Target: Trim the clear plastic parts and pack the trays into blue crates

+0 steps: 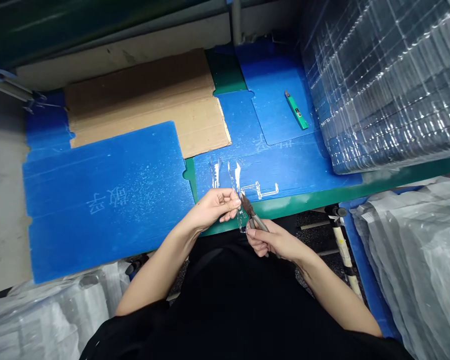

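Black clothing [225,310] is filling the bottom of the view, and both forearms are angling inward over the green table edge [285,212]. The left hand [213,210] is curled, its fingers [230,205] narrowly pinching a clear plastic piece [240,217] just past that edge. The right hand [272,241] is wrapping closed around the grey handles of side cutters [255,217], whose tips are touching the piece. Other clear plastic pieces [215,174] are lying just ahead on a blue plastic sheet [285,170], and a green utility knife [296,111] is resting farther off.
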The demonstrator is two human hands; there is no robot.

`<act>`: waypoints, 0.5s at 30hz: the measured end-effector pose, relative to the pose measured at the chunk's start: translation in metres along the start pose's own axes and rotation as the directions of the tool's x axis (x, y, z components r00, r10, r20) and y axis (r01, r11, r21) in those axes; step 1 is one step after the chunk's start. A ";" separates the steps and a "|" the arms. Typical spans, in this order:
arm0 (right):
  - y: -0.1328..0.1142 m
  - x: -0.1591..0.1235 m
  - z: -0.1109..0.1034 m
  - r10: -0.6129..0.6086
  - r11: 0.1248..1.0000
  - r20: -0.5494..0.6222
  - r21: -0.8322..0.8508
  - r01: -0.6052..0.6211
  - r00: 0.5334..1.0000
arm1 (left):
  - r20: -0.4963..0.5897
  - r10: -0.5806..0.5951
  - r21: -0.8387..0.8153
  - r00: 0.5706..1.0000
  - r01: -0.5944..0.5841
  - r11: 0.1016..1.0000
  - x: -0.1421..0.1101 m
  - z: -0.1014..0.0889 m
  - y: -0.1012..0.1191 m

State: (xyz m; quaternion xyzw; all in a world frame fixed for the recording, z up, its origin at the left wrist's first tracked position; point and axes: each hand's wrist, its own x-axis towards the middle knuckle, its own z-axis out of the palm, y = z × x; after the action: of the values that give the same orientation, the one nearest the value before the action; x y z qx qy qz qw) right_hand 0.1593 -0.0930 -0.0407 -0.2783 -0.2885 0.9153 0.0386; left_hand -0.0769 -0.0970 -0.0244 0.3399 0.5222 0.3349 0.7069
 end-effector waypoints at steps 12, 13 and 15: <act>0.033 0.007 -0.012 -0.063 0.994 -0.164 0.075 0.076 0.984 | -0.094 -0.199 0.362 0.975 0.220 0.906 0.032 0.011 0.004; 0.033 0.003 -0.013 -0.085 0.995 -0.204 0.027 0.092 0.975 | -0.103 -0.203 0.410 0.974 0.228 0.883 0.032 0.010 0.005; 0.029 -0.008 -0.018 -0.157 0.986 -0.306 -0.096 0.133 0.939 | -0.144 -0.183 0.516 0.972 0.232 0.824 0.030 0.009 0.009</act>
State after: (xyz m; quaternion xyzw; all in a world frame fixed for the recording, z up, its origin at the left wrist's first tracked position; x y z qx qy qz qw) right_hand 0.1784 -0.1101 -0.0647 -0.3988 -0.3322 0.8431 0.1406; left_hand -0.0619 -0.0686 -0.0307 0.4475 0.6588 0.1136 0.5940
